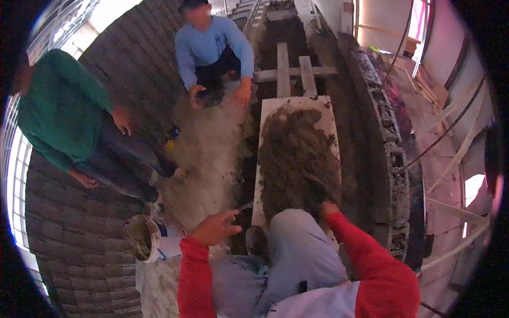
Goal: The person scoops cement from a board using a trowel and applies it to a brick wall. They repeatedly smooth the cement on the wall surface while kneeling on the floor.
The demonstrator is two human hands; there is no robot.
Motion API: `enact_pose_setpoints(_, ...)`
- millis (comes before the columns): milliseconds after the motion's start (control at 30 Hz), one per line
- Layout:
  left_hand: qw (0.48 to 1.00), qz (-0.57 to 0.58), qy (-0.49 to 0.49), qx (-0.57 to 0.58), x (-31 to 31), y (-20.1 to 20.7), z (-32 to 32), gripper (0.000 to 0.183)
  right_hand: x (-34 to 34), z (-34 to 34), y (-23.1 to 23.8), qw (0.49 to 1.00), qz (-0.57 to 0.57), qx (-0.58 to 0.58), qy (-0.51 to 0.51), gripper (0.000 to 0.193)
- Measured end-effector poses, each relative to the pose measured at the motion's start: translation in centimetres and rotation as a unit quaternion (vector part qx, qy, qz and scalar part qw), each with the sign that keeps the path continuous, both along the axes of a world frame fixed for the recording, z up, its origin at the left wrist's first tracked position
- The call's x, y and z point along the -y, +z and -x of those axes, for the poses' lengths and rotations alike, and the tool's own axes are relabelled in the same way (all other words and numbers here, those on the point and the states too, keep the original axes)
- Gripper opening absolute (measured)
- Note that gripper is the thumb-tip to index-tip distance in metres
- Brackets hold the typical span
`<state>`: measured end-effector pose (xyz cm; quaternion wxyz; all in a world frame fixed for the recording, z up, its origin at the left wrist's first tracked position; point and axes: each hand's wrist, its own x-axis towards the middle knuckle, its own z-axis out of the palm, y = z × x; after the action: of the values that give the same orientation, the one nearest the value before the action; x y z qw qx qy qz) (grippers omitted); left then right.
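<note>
A pale board (328,114) lies lengthwise in front of me, most of its top covered by wet grey-brown mortar (297,148). My right hand (328,209) is closed at the board's near right edge, around what looks like a trowel (316,189); its dark blade rests in the mortar and is hard to tell from it. Left of the board, my left hand (216,228) hovers with fingers apart, holding nothing. Below and left of that hand, a white bucket (161,241) lies tilted, its mouth crusted with grey material.
A co-worker in light blue (214,47) squats beyond the board; another in green (63,106) stands at left. Wooden planks (283,69) cross a dark trench past the board. A hollow-block wall (389,132) runs along the right, with slanting poles (461,143) beyond it.
</note>
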<state>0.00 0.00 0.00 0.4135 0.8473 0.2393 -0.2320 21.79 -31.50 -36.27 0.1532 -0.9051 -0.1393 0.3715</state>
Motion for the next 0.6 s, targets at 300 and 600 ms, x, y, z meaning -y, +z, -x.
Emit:
enact_pose_setpoints(300,0.994,-0.041,-0.073,0.069,-1.1,-2.1,1.5,0.057,0.7,3.4,0.1,0.999,-0.007,0.003,-0.05,0.043)
enact_pose_setpoints(600,0.999,0.009,-0.023,0.048,0.7,2.2,0.1,0.057,2.7,3.9,-8.5,0.992,-0.01,-0.015,-0.124,0.039)
